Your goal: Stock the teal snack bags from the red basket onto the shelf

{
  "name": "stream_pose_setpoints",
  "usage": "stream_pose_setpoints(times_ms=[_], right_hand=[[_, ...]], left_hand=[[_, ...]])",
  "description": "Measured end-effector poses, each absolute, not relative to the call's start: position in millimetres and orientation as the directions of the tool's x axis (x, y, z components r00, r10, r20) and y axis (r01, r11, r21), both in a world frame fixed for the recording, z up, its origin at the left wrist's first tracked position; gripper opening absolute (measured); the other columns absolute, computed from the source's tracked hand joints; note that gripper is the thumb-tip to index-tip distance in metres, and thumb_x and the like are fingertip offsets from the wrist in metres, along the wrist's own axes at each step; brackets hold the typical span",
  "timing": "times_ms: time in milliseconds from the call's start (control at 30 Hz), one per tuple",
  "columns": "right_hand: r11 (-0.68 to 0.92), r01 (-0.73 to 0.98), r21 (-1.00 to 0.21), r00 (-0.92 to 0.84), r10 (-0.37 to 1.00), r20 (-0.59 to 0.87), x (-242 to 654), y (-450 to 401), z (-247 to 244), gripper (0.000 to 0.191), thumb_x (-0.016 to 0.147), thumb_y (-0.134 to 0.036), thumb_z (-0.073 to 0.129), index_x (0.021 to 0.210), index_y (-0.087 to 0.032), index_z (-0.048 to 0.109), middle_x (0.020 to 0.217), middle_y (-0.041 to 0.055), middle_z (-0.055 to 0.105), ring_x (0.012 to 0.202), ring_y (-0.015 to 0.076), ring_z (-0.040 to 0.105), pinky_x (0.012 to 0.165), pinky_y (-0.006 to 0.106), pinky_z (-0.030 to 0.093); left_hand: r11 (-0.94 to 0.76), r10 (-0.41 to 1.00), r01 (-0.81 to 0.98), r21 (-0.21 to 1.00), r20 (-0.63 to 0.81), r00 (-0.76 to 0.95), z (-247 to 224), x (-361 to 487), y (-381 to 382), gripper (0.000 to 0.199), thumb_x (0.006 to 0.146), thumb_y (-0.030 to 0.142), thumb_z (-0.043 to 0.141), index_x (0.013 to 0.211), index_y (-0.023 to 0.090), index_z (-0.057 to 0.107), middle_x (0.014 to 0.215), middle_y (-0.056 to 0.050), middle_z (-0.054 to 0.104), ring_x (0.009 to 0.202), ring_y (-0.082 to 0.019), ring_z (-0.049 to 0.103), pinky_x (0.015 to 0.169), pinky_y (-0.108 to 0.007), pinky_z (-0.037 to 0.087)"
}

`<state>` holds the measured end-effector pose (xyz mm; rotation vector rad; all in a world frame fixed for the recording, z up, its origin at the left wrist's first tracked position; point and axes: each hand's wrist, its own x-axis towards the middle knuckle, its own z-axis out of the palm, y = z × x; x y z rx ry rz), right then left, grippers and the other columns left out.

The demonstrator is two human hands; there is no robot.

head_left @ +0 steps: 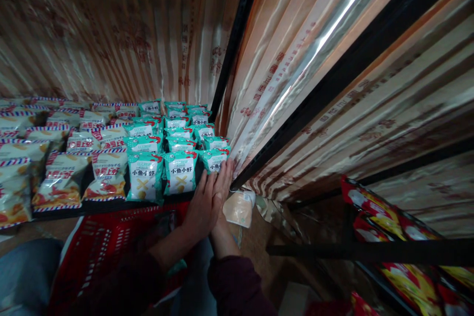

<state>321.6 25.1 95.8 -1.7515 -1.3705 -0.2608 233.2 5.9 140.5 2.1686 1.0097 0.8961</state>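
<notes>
My left hand (203,210) reaches to the front right corner of a shelf, its fingers stretched up against the lower front of a teal snack bag (215,157). Crossing close beside it, my right hand (222,185) lies with straight fingers along the same bag's lower right side. The two hands touch each other and hide the bag's bottom. To the left, two more front teal bags, a snack bag (180,170) and an outer snack bag (144,174), stand upright. Further teal bags line up in rows behind them.
White and orange snack bags (61,177) fill the shelf's left side. Below is a red basket (107,237), between my knees. A black upright post (318,94) rises right of my hands, before draped printed sheeting (281,59). Red and yellow packets (385,212) sit on a rack at right.
</notes>
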Motion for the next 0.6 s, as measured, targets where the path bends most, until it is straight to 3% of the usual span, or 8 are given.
stream_pose_setpoints(times_ms=[200, 467, 600], right_hand=[[-0.012, 0.899, -0.438, 0.341, 0.648, 0.682, 324, 28, 93, 0.06, 0.096, -0.024, 0.027, 0.148, -0.024, -0.003, 0.154, 0.0149, 0.013, 0.143, 0.0242, 0.01, 0.112, 0.056, 0.022], [0.039, 0.908, -0.417, 0.295, 0.649, 0.702, 322, 19, 95, 0.062, 0.095, -0.019, 0.025, 0.148, -0.027, -0.006, 0.156, 0.0113, 0.007, 0.143, 0.0217, 0.01, 0.111, 0.053, 0.026], [0.04, 0.919, -0.393, 0.277, 0.646, 0.712, 320, 18, 97, 0.063, 0.095, -0.018, 0.024, 0.148, -0.026, -0.008, 0.157, 0.0114, 0.004, 0.144, 0.0222, 0.003, 0.111, 0.057, 0.023]], left_hand=[[-0.54, 0.809, 0.416, 0.732, 0.313, 0.498, 141, 232, 7, 0.054, 0.093, 0.03, 0.028, 0.146, 0.017, 0.023, 0.151, -0.011, 0.029, 0.142, -0.024, 0.017, 0.113, -0.048, 0.026], [-0.52, 0.807, 0.435, 0.736, 0.256, 0.532, 145, 228, 0, 0.057, 0.094, 0.032, 0.025, 0.143, 0.004, 0.023, 0.152, -0.019, 0.022, 0.143, -0.026, 0.011, 0.114, -0.049, 0.023], [-0.534, 0.798, 0.402, 0.743, 0.287, 0.53, 145, 228, 2, 0.056, 0.094, 0.031, 0.025, 0.142, 0.002, 0.025, 0.151, -0.02, 0.024, 0.143, -0.026, 0.013, 0.114, -0.05, 0.022]])
